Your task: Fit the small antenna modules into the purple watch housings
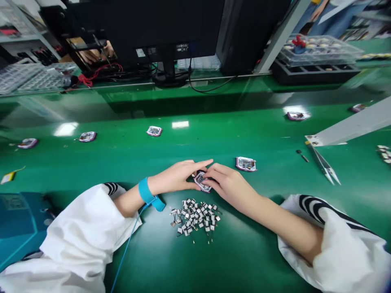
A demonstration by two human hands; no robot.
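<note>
Fingers (195,169) of both the left hand (175,177) and right hand (227,185) pinch one small pink-rimmed board (202,182) just above the green surface (122,154), seemingly mid-fitting (the loose parts pile (195,217) lies just beside), so steady, fine pressure seems called for.

A glossy green desk (128,260) reflects overhead lights. Behind it stands a black monitor (146,28); right of the monitor, a grey metal post (282,34).
</note>
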